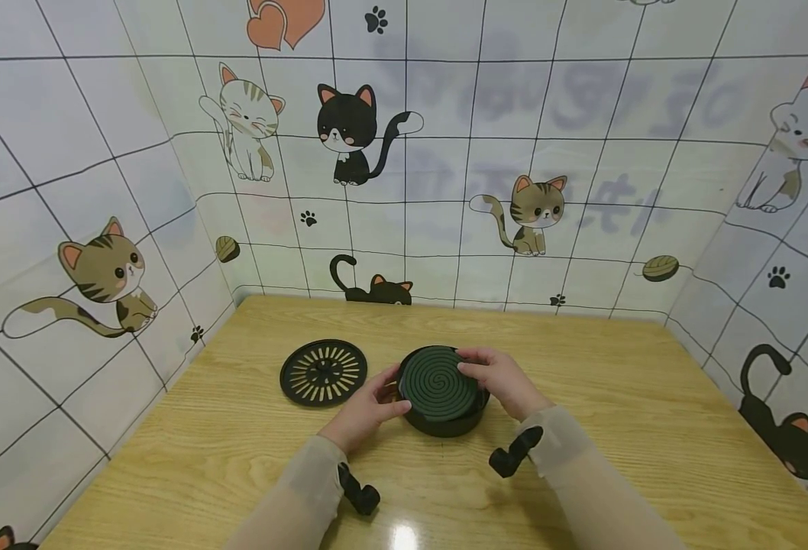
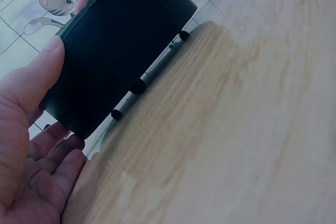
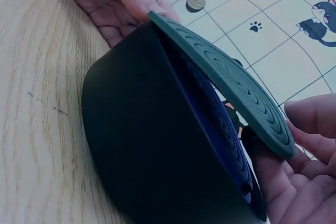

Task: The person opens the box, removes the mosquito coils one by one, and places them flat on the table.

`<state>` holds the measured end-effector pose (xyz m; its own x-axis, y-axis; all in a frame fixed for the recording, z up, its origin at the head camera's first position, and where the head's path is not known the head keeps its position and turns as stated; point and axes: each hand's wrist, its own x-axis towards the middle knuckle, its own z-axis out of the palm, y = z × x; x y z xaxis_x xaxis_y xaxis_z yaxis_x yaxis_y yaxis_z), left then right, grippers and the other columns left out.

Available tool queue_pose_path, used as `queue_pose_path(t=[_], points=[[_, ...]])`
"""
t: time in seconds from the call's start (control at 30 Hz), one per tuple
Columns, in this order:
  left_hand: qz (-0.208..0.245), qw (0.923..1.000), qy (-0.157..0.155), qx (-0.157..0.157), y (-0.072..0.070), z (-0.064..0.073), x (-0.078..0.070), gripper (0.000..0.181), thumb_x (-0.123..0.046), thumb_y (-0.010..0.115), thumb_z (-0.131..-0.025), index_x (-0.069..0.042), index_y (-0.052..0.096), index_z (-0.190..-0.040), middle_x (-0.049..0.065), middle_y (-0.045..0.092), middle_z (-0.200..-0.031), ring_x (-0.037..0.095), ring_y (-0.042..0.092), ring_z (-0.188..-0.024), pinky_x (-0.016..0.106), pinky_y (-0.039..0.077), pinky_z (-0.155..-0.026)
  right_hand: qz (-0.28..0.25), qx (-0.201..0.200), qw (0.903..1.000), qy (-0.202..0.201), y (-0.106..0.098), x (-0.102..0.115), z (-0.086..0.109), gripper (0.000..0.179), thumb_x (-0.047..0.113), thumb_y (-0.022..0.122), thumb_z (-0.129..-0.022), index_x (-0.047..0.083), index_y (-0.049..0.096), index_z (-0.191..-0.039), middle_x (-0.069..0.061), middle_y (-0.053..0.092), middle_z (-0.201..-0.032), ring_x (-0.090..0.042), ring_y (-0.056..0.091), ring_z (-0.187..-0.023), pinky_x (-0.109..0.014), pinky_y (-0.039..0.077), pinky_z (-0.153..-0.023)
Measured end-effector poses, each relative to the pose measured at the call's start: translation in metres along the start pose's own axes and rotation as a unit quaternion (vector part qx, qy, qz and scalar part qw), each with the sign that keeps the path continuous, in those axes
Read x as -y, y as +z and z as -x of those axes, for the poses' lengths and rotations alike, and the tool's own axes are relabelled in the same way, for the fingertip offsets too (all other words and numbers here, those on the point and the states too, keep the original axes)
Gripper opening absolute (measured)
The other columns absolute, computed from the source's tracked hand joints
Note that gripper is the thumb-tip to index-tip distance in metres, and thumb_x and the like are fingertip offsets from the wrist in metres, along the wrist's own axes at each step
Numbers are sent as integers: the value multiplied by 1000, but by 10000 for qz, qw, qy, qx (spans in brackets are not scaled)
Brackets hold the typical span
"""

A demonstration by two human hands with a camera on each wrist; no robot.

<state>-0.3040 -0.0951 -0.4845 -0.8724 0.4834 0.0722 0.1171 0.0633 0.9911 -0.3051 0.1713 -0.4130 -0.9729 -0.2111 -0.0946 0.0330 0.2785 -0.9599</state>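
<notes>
A green mosquito coil [image 1: 438, 383] lies tilted over a round black mosquito coil holder [image 1: 445, 429] on the table. My right hand [image 1: 503, 380] pinches the coil's right edge between thumb and fingers, and that edge is raised off the rim. Toward my left hand, the coil's opposite edge meets the rim, as the right wrist view shows. My left hand [image 1: 366, 410] holds the holder's left side, thumb at the rim and fingers low against the wall. Inside the holder, a darker spiral [image 3: 223, 124] shows beneath the coil. Small feet [image 2: 137, 87] lift the holder's base off the wood.
Left of the holder lies a black slotted round lid [image 1: 325, 370] with a central knob. The wooden table [image 1: 583, 367] ends at a wall covering [image 1: 445, 99] printed with cats and grid lines. A black wrist camera [image 1: 359, 493] sits on the left sleeve, another [image 1: 516, 452] on the right.
</notes>
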Motion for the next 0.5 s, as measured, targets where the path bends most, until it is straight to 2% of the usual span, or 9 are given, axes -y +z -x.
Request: queue_pose_path(t=[0.13, 0.3, 0.5], points=[[83, 10000, -1, -12, 0, -1, 1, 81, -21, 71, -89, -15, 23, -154, 10, 32, -152, 28, 39, -134, 37, 40, -105, -491, 168, 9987, 3, 0, -1, 0, 47, 13, 58, -96, 1, 47, -140, -15, 57, -117, -16, 62, -90, -30, 53, -75], [121, 9999, -26, -6, 0, -1, 2, 82, -21, 71, -89, -16, 22, -154, 9, 33, -152, 27, 40, -134, 36, 41, -105, -1002, 179, 9948, 61, 4, 1, 2, 47, 5, 55, -97, -2, 42, -142, -14, 55, -107, -15, 64, -84, -30, 56, -71], [135, 9999, -67, 9, 0, 0, 2, 83, -22, 71, -89, -15, 21, -154, 10, 31, -152, 26, 37, -136, 37, 40, -105, -1039, -107, 9944, 186, 8, 3, 3, 42, 5, 54, -97, -5, 41, -135, -12, 56, -105, -12, 62, -76, -27, 53, -65]])
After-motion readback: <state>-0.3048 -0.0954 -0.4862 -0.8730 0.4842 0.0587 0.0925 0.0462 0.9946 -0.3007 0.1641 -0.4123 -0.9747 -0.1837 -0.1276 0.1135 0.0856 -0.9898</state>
